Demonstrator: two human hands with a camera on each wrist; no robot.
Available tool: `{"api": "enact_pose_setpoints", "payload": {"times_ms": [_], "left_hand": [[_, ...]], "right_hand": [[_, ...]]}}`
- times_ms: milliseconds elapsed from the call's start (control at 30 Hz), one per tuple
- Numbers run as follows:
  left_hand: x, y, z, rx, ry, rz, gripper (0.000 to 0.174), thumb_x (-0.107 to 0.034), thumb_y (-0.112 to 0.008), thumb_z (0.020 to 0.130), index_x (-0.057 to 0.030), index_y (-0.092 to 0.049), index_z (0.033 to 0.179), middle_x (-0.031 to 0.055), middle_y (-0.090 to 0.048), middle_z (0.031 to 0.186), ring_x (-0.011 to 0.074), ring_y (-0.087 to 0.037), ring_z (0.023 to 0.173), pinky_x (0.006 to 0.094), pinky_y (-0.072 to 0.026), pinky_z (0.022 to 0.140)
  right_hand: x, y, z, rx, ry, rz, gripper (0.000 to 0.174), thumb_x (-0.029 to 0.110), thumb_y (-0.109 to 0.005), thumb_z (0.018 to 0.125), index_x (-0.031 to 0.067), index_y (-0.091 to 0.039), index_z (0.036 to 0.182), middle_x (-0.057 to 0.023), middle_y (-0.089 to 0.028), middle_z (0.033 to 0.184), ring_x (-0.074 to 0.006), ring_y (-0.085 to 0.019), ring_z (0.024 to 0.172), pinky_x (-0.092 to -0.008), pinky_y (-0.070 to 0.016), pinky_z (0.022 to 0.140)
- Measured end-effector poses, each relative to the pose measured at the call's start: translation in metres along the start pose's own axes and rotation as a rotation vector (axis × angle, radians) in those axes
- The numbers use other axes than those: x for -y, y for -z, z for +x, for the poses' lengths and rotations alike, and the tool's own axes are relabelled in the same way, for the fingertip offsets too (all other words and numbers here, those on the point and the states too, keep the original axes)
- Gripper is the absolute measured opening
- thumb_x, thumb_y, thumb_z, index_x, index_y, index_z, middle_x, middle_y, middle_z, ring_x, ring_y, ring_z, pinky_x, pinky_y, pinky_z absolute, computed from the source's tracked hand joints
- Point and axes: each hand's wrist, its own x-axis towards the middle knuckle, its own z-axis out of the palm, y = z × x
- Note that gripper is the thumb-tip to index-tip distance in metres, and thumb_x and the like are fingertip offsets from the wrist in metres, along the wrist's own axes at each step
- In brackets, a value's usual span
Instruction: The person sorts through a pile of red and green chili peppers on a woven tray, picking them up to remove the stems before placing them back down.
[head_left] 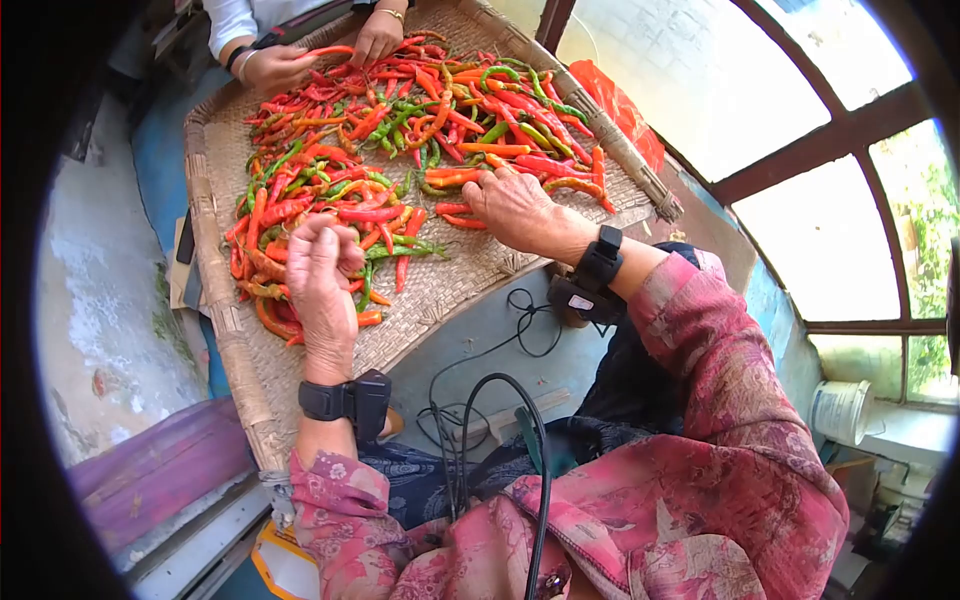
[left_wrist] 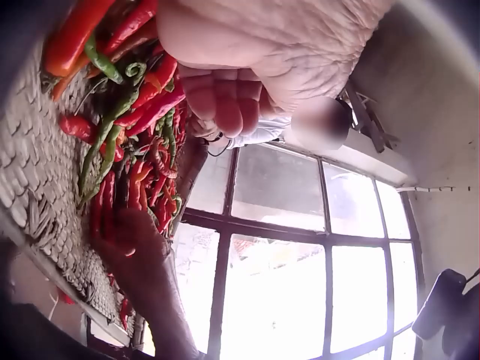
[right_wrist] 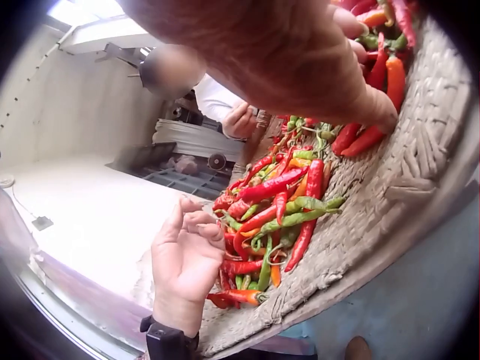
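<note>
Red, orange and green chili peppers (head_left: 330, 175) are spread over a woven mat tray (head_left: 470, 275). My left hand (head_left: 322, 285) is raised over the near left part of the pile, its fingers loosely bent and nothing in them. At the near right edge of the pile, my right hand (head_left: 520, 212) reaches down to the chilies with curled fingers. In the right wrist view, its thumb lies across an orange chili pepper (right_wrist: 395, 79), with the fingertips on the far side among red ones. Its palm side is partly hidden.
Across the tray another person's hands (head_left: 280, 68) handle chilies. A red plastic bag (head_left: 618, 110) sits by the tray's right rim, beside the windows (head_left: 690, 80). A black cable (head_left: 540, 460) runs before my body. At far right stands a white bucket (head_left: 840, 410).
</note>
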Motion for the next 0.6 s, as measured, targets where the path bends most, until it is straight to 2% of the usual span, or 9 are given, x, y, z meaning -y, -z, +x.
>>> {"api": "enact_pose_setpoints", "payload": {"times_ms": [67, 100, 167, 300, 367, 467, 500, 567, 600], "left_hand": [[0.003, -0.006, -0.004, 0.058, 0.010, 0.137, 0.011, -0.014, -0.049, 0.090, -0.0080, -0.053, 0.100, 0.0011, -0.058, 0.080, 0.0063, -0.051, 0.066, 0.0200, -0.0436, 0.061], [0.005, -0.008, -0.005, 0.109, 0.015, 0.178, 0.011, -0.014, -0.050, 0.091, -0.0072, -0.053, 0.099, 0.0009, -0.058, 0.079, 0.0057, -0.051, 0.065, 0.0195, -0.0439, 0.060], [0.013, -0.009, -0.008, 0.150, 0.052, 0.245, 0.011, -0.014, -0.050, 0.091, -0.0068, -0.054, 0.098, 0.0007, -0.058, 0.078, 0.0052, -0.052, 0.065, 0.0190, -0.0444, 0.061], [0.020, -0.011, -0.008, 0.197, 0.102, 0.317, 0.012, -0.014, -0.051, 0.090, -0.0053, -0.055, 0.098, 0.0009, -0.060, 0.078, 0.0044, -0.052, 0.064, 0.0188, -0.0448, 0.061], [0.018, -0.014, -0.010, 0.206, 0.112, 0.386, 0.011, -0.012, -0.050, 0.091, -0.0038, -0.054, 0.096, 0.0021, -0.059, 0.076, 0.0050, -0.053, 0.063, 0.0187, -0.0459, 0.060], [0.022, -0.015, -0.011, 0.252, 0.151, 0.422, 0.011, -0.011, -0.049, 0.091, -0.0038, -0.054, 0.098, 0.0023, -0.059, 0.077, 0.0057, -0.053, 0.063, 0.0195, -0.0457, 0.060], [0.024, -0.017, -0.012, 0.269, 0.168, 0.446, 0.014, -0.013, -0.049, 0.091, -0.0032, -0.053, 0.100, 0.0037, -0.059, 0.081, 0.0060, -0.053, 0.065, 0.0199, -0.0456, 0.060], [0.031, -0.025, -0.014, 0.240, 0.217, 0.465, 0.020, -0.017, -0.050, 0.091, -0.0025, -0.052, 0.104, 0.0051, -0.059, 0.085, 0.0067, -0.053, 0.066, 0.0205, -0.0456, 0.061], [0.036, -0.031, -0.014, 0.233, 0.221, 0.431, 0.026, -0.022, -0.050, 0.091, -0.0018, -0.051, 0.107, 0.0059, -0.059, 0.088, 0.0074, -0.053, 0.066, 0.0208, -0.0455, 0.062]], "right_hand": [[-0.001, 0.008, 0.006, 0.366, -0.136, 0.118, 0.011, 0.007, -0.054, 0.074, 0.0014, -0.055, 0.083, -0.0139, -0.058, 0.079, -0.0302, -0.060, 0.071, -0.0408, -0.0474, 0.059], [-0.001, 0.013, 0.008, 0.351, -0.152, 0.125, 0.011, 0.007, -0.054, 0.074, 0.0014, -0.055, 0.083, -0.0139, -0.058, 0.079, -0.0302, -0.060, 0.071, -0.0408, -0.0474, 0.059], [-0.003, 0.019, 0.007, 0.463, -0.056, 0.152, 0.008, 0.008, -0.054, 0.073, 0.0016, -0.057, 0.078, -0.0142, -0.060, 0.076, -0.0305, -0.061, 0.071, -0.0404, -0.0477, 0.059], [0.001, 0.010, 0.005, 0.459, -0.076, 0.140, 0.008, 0.008, -0.053, 0.073, 0.0020, -0.058, 0.074, -0.0149, -0.061, 0.073, -0.0303, -0.062, 0.071, -0.0408, -0.0472, 0.059], [-0.001, 0.014, 0.006, 0.506, -0.078, 0.218, 0.011, 0.009, -0.052, 0.074, -0.0002, -0.056, 0.078, -0.0168, -0.061, 0.076, -0.0315, -0.062, 0.074, -0.0423, -0.0468, 0.061], [-0.004, 0.028, 0.009, 0.410, -0.216, 0.385, 0.021, 0.016, -0.055, 0.075, 0.0017, -0.058, 0.091, -0.0164, -0.064, 0.081, -0.0313, -0.063, 0.078, -0.0423, -0.0476, 0.066], [-0.005, 0.029, 0.011, 0.391, -0.218, 0.397, 0.021, 0.016, -0.055, 0.075, 0.0017, -0.058, 0.091, -0.0164, -0.064, 0.081, -0.0313, -0.063, 0.078, -0.0423, -0.0476, 0.066], [-0.010, 0.031, 0.015, 0.205, -0.160, 0.802, 0.019, 0.016, -0.052, 0.079, -0.0015, -0.049, 0.086, -0.0190, -0.060, 0.076, -0.0344, -0.061, 0.074, -0.0434, -0.0457, 0.063], [-0.011, 0.034, 0.016, 0.153, -0.128, 0.914, 0.023, 0.021, -0.053, 0.081, -0.0009, -0.051, 0.088, -0.0179, -0.059, 0.074, -0.0319, -0.060, 0.072, -0.0415, -0.0449, 0.063]]}}
